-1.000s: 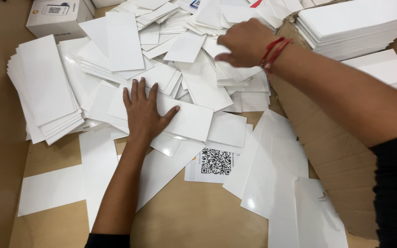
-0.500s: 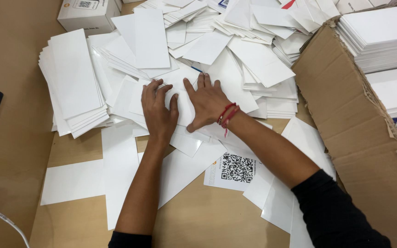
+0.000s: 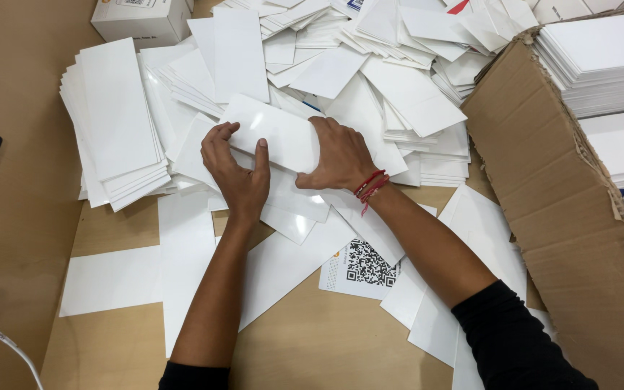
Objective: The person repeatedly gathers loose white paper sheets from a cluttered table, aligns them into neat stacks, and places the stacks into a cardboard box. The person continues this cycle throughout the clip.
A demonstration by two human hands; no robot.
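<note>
Head view: your left hand (image 3: 238, 170) and right hand (image 3: 337, 153) grip one glossy white card (image 3: 276, 133) by its two short ends, fingers curled narrow over the edges, thumbs on top; the card sits tilted just above the loose heap (image 3: 370, 79), near the neater stack (image 3: 117, 115) to your left; the cardboard box (image 3: 565, 195) stands well apart on your right. Judging from this, the slick card could slip if your pinch is light; dragging it low may snag and scatter the heap, or pull a second card along.
</note>
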